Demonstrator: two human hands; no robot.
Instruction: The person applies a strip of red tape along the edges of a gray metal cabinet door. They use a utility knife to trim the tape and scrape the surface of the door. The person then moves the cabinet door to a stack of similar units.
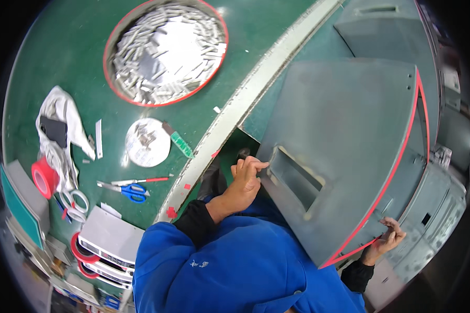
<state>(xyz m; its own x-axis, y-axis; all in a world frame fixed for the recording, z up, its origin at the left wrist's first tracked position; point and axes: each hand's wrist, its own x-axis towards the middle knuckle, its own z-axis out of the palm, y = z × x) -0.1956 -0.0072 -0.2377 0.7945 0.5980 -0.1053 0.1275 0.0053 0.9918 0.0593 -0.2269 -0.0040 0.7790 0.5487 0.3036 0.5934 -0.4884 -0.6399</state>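
A large grey metal box (pixel 344 120) with a rectangular slot stands tilted before me, half over the table edge. Red tape (pixel 389 182) runs along the rim of its open right side. My left hand (pixel 241 182) is closed at the box's near left edge, its index finger reaching the metal beside the slot (pixel 297 180). Beyond the red rim, my right hand (pixel 387 241) has its fingers bent and apart, close to the lower corner of the opening. Part of that hand's palm and wrist is hidden by the rim.
On the green table (pixel 219 135) are a round red-rimmed tray (pixel 107 68) of small pale strips, a white disc (pixel 141 154), a green-handled blade (pixel 181 144), blue scissors (pixel 134 193), a red tape roll (pixel 45 177) and a white cloth (pixel 62 107). More grey metal boxes (pixel 384 26) stand right.
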